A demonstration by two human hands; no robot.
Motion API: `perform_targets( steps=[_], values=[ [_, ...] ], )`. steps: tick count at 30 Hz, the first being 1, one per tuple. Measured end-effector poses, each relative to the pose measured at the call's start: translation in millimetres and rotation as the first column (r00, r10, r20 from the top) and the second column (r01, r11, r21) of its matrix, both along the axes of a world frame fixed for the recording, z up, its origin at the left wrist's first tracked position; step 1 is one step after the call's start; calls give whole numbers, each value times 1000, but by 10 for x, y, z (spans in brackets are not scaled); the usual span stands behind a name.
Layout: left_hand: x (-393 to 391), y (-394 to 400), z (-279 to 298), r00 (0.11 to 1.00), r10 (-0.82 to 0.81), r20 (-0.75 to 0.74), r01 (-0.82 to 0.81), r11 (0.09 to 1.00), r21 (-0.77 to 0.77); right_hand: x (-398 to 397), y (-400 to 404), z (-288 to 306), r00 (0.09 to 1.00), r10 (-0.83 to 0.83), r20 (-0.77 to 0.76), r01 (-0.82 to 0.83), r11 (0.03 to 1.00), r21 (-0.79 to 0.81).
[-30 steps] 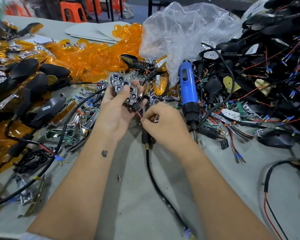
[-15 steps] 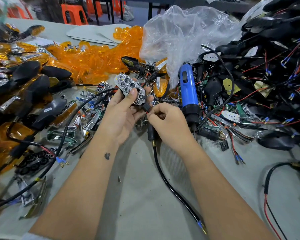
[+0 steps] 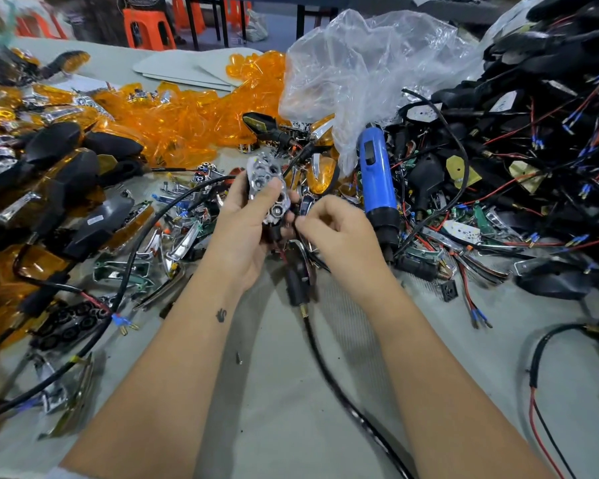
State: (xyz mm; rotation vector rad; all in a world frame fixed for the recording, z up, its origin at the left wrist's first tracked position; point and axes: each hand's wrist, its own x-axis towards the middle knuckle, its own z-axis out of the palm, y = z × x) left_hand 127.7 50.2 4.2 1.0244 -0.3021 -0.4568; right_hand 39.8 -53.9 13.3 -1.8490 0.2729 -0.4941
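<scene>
My left hand (image 3: 239,229) grips a chrome reflector plate (image 3: 261,174) with several round sockets, thumb pressed across its face, held upright above the table. My right hand (image 3: 339,233) sits just right of it, fingers curled and pinching the thin wire (image 3: 293,221) at the plate's lower end. From there a black cable (image 3: 329,368) with a thick black stem (image 3: 296,281) hangs down and trails toward the table's front edge.
A blue electric screwdriver (image 3: 376,178) lies just right of my hands. Black housings and wires (image 3: 533,150) pile up at right, orange lenses (image 3: 187,115) and black lamp shells (image 3: 59,174) at left. A clear plastic bag (image 3: 360,70) lies behind. A small screw (image 3: 238,357) rests between my forearms.
Both hands lifted slightly and moved away from me with the plate. The plate turned from flat to more upright, and the cable's lower end swung toward the right.
</scene>
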Motion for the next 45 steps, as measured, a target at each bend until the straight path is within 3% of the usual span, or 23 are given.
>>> perform_targets(
  steps=[3,6,10,12,15,17,19,24,28,32,40,45],
  values=[
    [-39,-23,-14,988,-153,2,152,983,99,7,-43,56,990,-73,117,51,983,175],
    [-107,-60,-13,958,-286,-4,282,943,178,17,-87,57,988,-68,139,51,991,127],
    [-117,-59,-2,960,-275,-53,278,958,68,10,-54,70,963,-156,221,137,986,97],
    [-103,-53,-13,967,-244,-73,248,967,54,9,-43,84,957,-165,238,94,954,284],
    [-82,-55,-26,969,-206,-133,214,976,46,37,-73,100,949,-197,244,12,800,600],
    [-67,-51,-29,971,-209,-115,216,975,49,35,-107,124,950,-195,242,-44,687,725],
    [-60,-48,-29,974,-209,-92,214,975,54,22,-149,143,956,-209,208,-24,647,762],
    [-71,-52,-17,969,-215,-120,223,973,57,3,-173,139,974,-190,124,77,789,610],
    [-92,-47,3,953,-290,-84,299,946,124,-25,-127,130,985,-99,143,44,938,343],
    [-136,-43,11,949,-314,-10,309,927,213,-2,-100,91,980,-121,161,100,986,131],
    [-178,-64,10,948,-315,-48,319,939,127,-29,-121,111,930,-257,262,246,967,72],
    [-169,-65,-14,977,-210,37,201,964,177,-38,-148,150,918,-289,271,235,948,216]
  ],
)
